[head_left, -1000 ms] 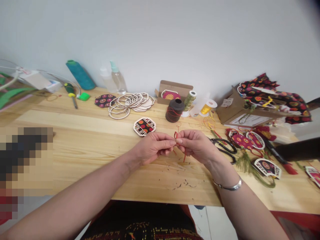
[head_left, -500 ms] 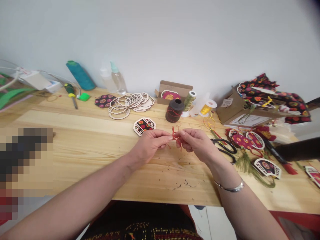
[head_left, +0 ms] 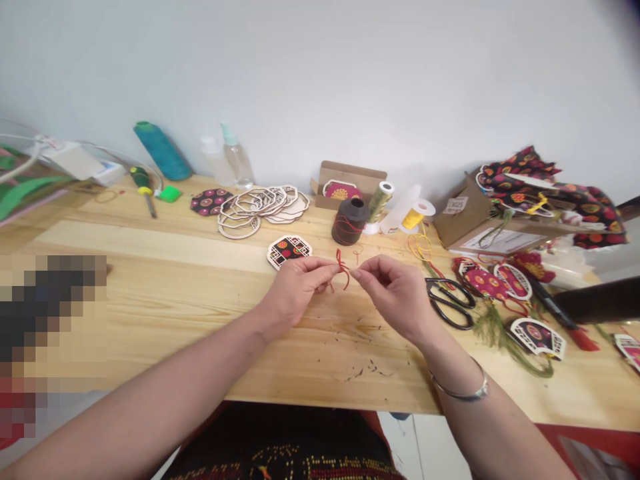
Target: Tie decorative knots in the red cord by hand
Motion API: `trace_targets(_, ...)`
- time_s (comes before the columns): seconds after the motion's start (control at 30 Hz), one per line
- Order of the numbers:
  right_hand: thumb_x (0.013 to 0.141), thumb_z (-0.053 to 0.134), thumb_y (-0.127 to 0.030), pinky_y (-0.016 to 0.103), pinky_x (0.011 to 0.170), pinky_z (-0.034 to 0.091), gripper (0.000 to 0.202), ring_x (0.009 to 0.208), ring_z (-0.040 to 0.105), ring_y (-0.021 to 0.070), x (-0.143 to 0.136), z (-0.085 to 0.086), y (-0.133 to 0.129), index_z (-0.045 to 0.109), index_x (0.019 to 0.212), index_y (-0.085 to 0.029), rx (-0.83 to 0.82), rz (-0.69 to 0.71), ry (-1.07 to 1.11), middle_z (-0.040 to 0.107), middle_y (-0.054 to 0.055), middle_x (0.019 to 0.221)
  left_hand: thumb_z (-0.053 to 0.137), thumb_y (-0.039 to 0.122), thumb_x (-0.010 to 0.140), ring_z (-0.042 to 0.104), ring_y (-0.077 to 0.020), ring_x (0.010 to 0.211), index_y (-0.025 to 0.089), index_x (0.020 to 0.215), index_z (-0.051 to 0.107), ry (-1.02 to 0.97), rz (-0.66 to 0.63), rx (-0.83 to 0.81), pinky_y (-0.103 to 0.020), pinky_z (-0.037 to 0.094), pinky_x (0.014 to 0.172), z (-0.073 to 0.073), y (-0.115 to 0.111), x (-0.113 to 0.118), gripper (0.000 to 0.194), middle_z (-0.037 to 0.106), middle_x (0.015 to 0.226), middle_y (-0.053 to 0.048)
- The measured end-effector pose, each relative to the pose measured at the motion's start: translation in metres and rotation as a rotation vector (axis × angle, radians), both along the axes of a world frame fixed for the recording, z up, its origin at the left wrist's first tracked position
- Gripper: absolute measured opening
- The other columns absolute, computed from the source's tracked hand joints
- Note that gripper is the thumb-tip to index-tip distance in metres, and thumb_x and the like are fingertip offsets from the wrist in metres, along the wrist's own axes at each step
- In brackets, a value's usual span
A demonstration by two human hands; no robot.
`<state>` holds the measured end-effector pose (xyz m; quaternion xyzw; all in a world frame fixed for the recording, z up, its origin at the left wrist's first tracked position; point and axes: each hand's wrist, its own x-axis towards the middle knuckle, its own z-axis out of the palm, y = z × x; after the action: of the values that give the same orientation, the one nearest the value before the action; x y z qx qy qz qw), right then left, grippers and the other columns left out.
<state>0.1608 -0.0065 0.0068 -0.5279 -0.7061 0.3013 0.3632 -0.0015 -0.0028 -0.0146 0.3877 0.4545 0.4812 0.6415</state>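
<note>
Between my two hands is a short red cord (head_left: 345, 277), looped and seemingly knotted, with loose ends sticking up and hanging down. My left hand (head_left: 299, 285) pinches it between thumb and fingertips. A strand of the cord runs to my right hand (head_left: 391, 290), whose thumb and forefinger are closed on its end. Just behind my left hand lies a patterned ornament (head_left: 289, 252) in a pale cutout frame. Beyond the cord stands a dark thread cone (head_left: 349, 222) with red thread around it. Black-handled scissors (head_left: 450, 303) rest to the right of my right hand.
Wooden frames (head_left: 260, 208) are piled at the back. Yellow thread (head_left: 417, 215), a teal thread cone (head_left: 161, 152) and a screwdriver (head_left: 144, 190) sit along the wall. A cardboard box (head_left: 463, 217) holds patterned fabric. Finished ornaments (head_left: 537, 339) with tassels lie at the right.
My right hand has drawn a little away to the right, stretching a strand of the red cord between the hands. My left hand has kept its pinch and barely moved.
</note>
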Motion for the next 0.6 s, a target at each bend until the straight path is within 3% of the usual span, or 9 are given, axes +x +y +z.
trace_targets(0.27, 0.09, 0.046, -0.029, 0.026, 0.059, 0.038, 0.021, 0.064, 0.059, 0.0143, -0.013, -0.016, -0.014, 0.064, 0.085, -0.018, 0.379, 0.134, -0.383, 0.069, 0.006, 0.074, 0.072, 0.029, 0.066, 0.039, -0.0059, 0.05, 0.015, 0.072, 0.073, -0.029, -0.014, -0.033, -0.021, 0.027, 0.048, -0.004, 0.0, 0.0, 0.016, 0.058, 0.057, 0.001)
trace_targets(0.43, 0.092, 0.041, -0.023, 0.029, 0.057, 0.034, 0.024, 0.062, 0.056, 0.0157, -0.015, -0.025, -0.014, 0.062, 0.085, -0.015, 0.518, 0.231, -0.623, 0.066, 0.009, 0.073, 0.071, 0.029, 0.067, 0.037, -0.004, 0.046, 0.013, 0.068, 0.071, -0.086, -0.025, -0.079, -0.02, 0.025, 0.044, -0.003, 0.001, 0.0, 0.016, 0.062, 0.06, -0.001)
trace_targets(0.6, 0.091, 0.039, -0.017, 0.029, 0.054, 0.033, 0.026, 0.059, 0.05, 0.0144, -0.013, -0.022, -0.013, 0.061, 0.079, -0.015, 0.572, 0.337, -0.687, 0.062, 0.007, 0.068, 0.072, 0.028, 0.066, 0.039, -0.0026, 0.045, 0.012, 0.063, 0.068, -0.153, -0.036, -0.146, -0.018, 0.025, 0.043, -0.003, 0.002, -0.001, 0.016, 0.06, 0.06, 0.0)
